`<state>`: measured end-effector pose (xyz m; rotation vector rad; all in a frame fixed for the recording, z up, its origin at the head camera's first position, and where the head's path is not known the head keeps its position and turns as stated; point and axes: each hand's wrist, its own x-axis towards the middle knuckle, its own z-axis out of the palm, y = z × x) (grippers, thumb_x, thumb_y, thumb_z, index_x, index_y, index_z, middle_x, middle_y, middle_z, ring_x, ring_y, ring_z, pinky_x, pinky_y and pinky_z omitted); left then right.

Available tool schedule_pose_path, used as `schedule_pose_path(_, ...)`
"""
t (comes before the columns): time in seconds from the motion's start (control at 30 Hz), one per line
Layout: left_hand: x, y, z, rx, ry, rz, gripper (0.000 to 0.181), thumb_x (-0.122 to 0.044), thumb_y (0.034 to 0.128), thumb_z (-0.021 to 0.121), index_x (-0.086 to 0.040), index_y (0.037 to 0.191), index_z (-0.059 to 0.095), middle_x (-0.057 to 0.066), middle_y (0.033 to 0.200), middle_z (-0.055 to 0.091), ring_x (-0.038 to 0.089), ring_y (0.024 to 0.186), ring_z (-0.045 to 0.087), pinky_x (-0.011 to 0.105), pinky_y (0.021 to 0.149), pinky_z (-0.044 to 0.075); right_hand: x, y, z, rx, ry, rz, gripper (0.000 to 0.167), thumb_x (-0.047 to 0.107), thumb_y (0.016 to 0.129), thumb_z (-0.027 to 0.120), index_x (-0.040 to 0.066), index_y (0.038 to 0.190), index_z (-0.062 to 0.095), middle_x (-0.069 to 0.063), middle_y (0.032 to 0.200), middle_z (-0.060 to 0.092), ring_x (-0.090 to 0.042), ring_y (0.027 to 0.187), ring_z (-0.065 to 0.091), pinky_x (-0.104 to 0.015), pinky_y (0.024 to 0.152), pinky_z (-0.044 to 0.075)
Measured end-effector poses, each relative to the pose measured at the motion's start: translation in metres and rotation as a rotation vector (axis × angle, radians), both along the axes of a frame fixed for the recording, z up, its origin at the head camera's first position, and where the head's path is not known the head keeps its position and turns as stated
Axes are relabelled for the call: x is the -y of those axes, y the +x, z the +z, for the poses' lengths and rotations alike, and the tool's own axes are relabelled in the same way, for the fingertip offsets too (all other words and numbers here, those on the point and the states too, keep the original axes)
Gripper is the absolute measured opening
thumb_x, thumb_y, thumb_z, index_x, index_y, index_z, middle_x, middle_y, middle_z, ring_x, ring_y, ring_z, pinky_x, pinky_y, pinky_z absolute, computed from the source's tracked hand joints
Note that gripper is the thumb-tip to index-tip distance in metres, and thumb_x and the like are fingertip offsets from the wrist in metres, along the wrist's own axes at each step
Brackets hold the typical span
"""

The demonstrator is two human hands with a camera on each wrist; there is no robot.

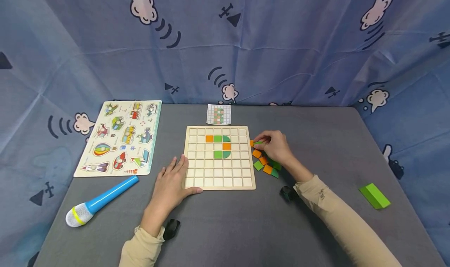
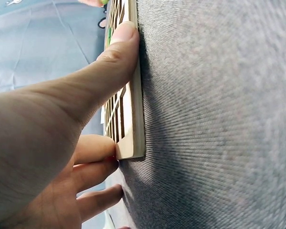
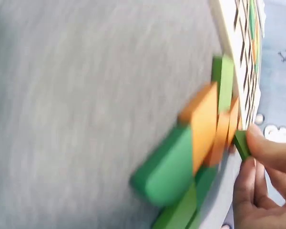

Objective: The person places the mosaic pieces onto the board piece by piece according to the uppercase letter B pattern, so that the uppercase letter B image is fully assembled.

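Note:
A square wooden grid board [image 1: 200, 173] lies on the table, with orange and green tiles [image 1: 218, 154] set in several cells. My left hand [image 1: 171, 183] steadies its near left corner; the thumb [image 2: 124, 36] lies along the front edge and the other fingers rest at the left side. Between thumb and fingertips, my right hand [image 1: 275, 146] pinches a green tile [image 3: 240, 143] just off the board's right edge. Beneath and beside that hand, loose orange tiles [image 1: 268, 169] and green tiles [image 1: 258, 165] lie in a small heap, partly hidden by it.
Behind the board lies a small pattern card [image 1: 218, 114]. A picture puzzle board [image 1: 119, 138] and a blue toy microphone [image 1: 109, 194] are to the left. A green block [image 1: 374, 196] sits far right. A patterned curtain [image 1: 267, 44] hangs along the table's back.

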<state>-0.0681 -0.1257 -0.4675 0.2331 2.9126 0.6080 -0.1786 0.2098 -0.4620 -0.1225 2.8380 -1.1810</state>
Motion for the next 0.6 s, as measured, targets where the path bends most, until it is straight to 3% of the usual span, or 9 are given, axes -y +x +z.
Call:
schedule_pose_path(0.4,0.001,-0.001,-0.002,-0.002,0.002,-0.006,0.111,-0.053,0.08,0.089,-0.001,0.164,0.038,0.018,0.172,0.034,0.042,0.16,0.03,0.07,0.122,0.031,0.039,0.003,-0.002,-0.031,-0.087,0.05,0.014,0.01,0.092,0.084,0.003,0.103,0.08,-0.013,0.093,0.072,-0.023,0.084,0.065,-0.033,0.077,0.053)
schedule_pose_path(0.6,0.001,-0.001,-0.002,0.006,-0.003,-0.008,0.111,-0.053,0.0803,0.089,-0.001,0.164,0.037,0.017,0.172,0.033,0.041,0.161,0.03,0.07,0.123,0.031,0.058,0.005,-0.003,-0.011,-0.115,0.082,0.016,0.009,0.097,0.078,0.005,0.112,0.082,-0.013,0.1,0.079,-0.022,0.083,0.069,-0.033,0.075,0.055)
